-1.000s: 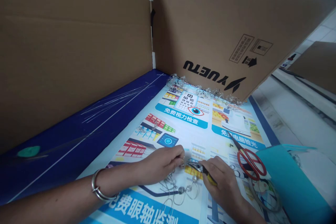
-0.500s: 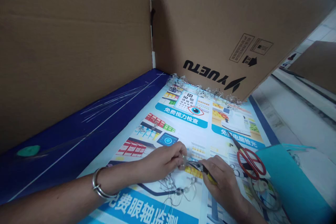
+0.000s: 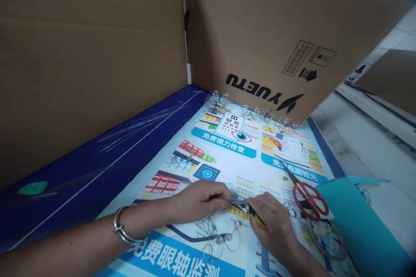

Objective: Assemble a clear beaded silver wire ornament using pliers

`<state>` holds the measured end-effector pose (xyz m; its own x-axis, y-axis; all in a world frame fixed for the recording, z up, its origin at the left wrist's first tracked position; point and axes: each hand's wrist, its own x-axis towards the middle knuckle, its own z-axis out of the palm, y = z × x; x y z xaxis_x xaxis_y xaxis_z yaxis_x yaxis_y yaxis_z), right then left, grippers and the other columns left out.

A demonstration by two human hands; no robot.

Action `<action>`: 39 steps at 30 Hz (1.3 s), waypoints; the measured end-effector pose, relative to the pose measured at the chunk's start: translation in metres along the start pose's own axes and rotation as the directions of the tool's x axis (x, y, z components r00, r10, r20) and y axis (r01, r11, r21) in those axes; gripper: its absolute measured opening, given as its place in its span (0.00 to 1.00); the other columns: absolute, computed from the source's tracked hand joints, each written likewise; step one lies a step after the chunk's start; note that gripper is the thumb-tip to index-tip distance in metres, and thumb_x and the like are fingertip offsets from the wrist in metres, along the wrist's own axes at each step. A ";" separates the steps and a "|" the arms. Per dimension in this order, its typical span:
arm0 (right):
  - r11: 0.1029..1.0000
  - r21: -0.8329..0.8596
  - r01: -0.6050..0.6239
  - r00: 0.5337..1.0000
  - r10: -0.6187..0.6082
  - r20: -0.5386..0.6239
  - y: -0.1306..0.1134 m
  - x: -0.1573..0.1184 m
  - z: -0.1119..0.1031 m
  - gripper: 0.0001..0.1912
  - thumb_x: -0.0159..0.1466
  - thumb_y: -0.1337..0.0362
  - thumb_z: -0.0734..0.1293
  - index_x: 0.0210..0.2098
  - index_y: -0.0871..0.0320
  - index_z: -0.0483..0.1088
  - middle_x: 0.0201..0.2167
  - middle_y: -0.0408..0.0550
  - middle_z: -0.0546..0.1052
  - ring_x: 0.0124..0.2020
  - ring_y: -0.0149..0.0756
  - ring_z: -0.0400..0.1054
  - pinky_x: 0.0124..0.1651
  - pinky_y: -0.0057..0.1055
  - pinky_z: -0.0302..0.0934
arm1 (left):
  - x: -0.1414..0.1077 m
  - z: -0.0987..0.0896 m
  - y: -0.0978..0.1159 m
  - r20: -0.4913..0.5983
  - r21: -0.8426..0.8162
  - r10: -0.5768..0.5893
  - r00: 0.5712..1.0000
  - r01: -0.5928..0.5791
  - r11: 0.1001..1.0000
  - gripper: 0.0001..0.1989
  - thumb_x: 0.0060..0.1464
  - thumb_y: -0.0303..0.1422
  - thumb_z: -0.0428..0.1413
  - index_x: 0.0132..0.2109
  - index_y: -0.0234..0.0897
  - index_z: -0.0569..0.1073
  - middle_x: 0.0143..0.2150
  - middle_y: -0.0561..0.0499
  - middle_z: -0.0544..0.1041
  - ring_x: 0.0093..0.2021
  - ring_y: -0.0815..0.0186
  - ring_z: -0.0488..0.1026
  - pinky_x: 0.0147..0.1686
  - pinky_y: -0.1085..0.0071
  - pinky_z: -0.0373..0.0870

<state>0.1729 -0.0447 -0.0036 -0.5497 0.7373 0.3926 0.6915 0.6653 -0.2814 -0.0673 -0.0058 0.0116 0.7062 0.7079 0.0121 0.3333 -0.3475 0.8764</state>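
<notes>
My left hand [image 3: 208, 199], with a metal bangle [image 3: 121, 227] on its wrist, is closed in a pinch at the jaws of the pliers; what it pinches is too small to make out. Yellow-and-black pliers [image 3: 248, 210] are gripped in my right hand [image 3: 271, 220], their tip pointing left at the left fingertips. Below both hands, thin wire with clear beads [image 3: 224, 238] lies in loose loops on the printed poster [image 3: 224, 169].
Red-handled scissors [image 3: 310, 201] and a wire coil [image 3: 328, 242] lie right of my right hand, beside a turquoise sheet [image 3: 364, 220]. Beaded wire pieces [image 3: 253, 112] line the foot of the cardboard wall [image 3: 260, 30]. Clear strands [image 3: 143, 125] lie on the blue surface.
The fingers of my left hand have shifted and flattened slightly at the pliers' tip. The beads hanging below have moved a little. My right hand still holds the pliers.
</notes>
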 end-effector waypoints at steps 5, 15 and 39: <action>1.000 -0.016 0.011 1.000 -0.011 -0.007 -0.003 -0.001 0.000 0.17 0.57 0.74 0.61 0.45 0.57 0.66 0.35 0.49 0.72 0.37 0.37 0.65 0.44 0.39 0.61 | 0.001 0.003 -0.006 0.010 -0.013 -0.003 1.000 0.003 1.000 0.07 0.55 0.34 0.51 0.33 0.35 0.69 0.26 0.57 0.67 0.26 0.73 0.62 0.26 0.79 0.56; 0.997 0.002 -0.077 0.997 0.077 -0.021 -0.003 0.001 0.000 0.15 0.58 0.71 0.62 0.45 0.57 0.65 0.34 0.50 0.70 0.36 0.38 0.64 0.39 0.37 0.62 | 0.004 0.000 -0.005 -0.100 -0.104 0.058 0.993 -0.068 0.992 0.08 0.56 0.30 0.50 0.30 0.33 0.68 0.29 0.54 0.67 0.31 0.71 0.65 0.33 0.77 0.59; 0.940 -0.337 0.059 0.997 -0.069 -0.019 -0.024 0.002 -0.006 0.15 0.58 0.71 0.60 0.45 0.64 0.67 0.31 0.52 0.71 0.34 0.42 0.63 0.38 0.40 0.59 | 0.003 0.002 -0.008 -0.072 -0.495 -0.129 0.989 0.077 0.865 0.08 0.52 0.35 0.54 0.31 0.33 0.67 0.25 0.57 0.62 0.26 0.73 0.58 0.27 0.77 0.55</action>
<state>0.1580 -0.0600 0.0092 -0.5874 0.6872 0.4275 0.7753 0.6293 0.0537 -0.0664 -0.0023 0.0033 0.6105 0.7892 -0.0664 0.0334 0.0581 0.9978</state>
